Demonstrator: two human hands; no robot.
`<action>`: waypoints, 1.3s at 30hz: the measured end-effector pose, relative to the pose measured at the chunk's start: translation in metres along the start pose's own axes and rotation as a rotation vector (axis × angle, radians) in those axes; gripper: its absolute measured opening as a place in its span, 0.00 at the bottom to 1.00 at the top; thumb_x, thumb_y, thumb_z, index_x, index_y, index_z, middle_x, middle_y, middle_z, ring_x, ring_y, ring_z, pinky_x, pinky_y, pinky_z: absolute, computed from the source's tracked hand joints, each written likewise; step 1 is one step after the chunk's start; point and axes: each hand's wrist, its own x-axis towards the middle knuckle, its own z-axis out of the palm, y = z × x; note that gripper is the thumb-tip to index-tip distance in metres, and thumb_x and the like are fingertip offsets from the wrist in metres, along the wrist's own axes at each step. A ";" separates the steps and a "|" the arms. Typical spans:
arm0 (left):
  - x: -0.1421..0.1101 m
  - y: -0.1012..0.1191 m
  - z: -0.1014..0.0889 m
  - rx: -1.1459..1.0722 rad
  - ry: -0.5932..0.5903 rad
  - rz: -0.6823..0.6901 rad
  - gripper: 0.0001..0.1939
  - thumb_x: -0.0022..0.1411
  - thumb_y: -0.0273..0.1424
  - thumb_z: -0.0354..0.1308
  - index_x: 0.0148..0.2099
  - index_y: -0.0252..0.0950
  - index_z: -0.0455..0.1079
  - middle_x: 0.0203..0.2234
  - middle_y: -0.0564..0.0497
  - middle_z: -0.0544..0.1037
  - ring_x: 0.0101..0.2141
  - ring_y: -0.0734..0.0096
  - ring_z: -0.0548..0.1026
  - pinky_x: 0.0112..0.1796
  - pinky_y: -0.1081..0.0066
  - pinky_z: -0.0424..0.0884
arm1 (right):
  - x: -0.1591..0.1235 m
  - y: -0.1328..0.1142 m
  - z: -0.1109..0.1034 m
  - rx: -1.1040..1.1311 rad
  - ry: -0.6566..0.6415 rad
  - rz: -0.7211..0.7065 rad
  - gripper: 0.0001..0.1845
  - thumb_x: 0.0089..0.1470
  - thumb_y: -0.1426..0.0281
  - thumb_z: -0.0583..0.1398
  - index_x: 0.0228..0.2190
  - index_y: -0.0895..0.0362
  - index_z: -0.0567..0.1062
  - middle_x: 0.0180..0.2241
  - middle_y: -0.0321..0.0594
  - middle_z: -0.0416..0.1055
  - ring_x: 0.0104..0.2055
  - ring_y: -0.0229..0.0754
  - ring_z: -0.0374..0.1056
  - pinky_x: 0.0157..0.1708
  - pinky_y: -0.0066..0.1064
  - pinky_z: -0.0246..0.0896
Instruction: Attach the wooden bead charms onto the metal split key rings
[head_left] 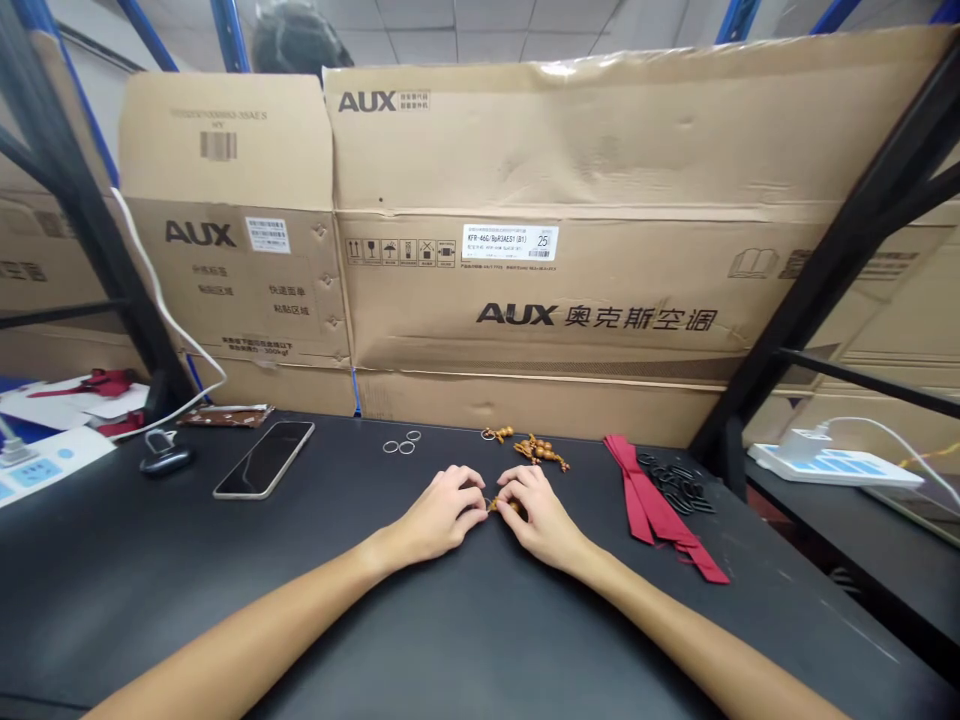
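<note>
My left hand (442,510) and my right hand (536,510) meet low over the middle of the black table. The left fingers pinch a metal key ring (489,505), which is mostly hidden. Between the right thumb and fingers is a brown beaded pendant (496,506), largely covered by the hand. Just behind the hands lie several more brown beaded pendants (541,450) in a small pile. Left of that pile, a beaded pendant with a ring on it (501,434) lies apart. Three loose key rings (406,447) rest behind my left hand.
On the right lie red ribbon strips (660,510) and a pile of black clips (679,485). A phone (264,460), a black earbud case (166,457) and power strips (832,465) stand around. Cardboard (600,270) walls the table's back.
</note>
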 end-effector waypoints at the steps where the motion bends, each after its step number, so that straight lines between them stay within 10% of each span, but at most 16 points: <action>1: 0.000 0.000 0.000 -0.004 -0.001 0.005 0.06 0.65 0.29 0.53 0.36 0.38 0.71 0.45 0.49 0.69 0.46 0.65 0.67 0.48 0.64 0.63 | 0.000 0.001 0.001 -0.016 0.014 0.015 0.08 0.57 0.73 0.54 0.27 0.55 0.70 0.40 0.45 0.67 0.45 0.48 0.60 0.45 0.46 0.60; 39: -0.002 0.004 -0.002 0.062 -0.021 0.050 0.05 0.64 0.29 0.55 0.36 0.38 0.71 0.47 0.48 0.69 0.46 0.64 0.67 0.47 0.63 0.63 | 0.000 0.000 -0.001 0.037 0.027 -0.008 0.08 0.58 0.72 0.54 0.27 0.55 0.69 0.39 0.43 0.67 0.44 0.46 0.61 0.47 0.42 0.59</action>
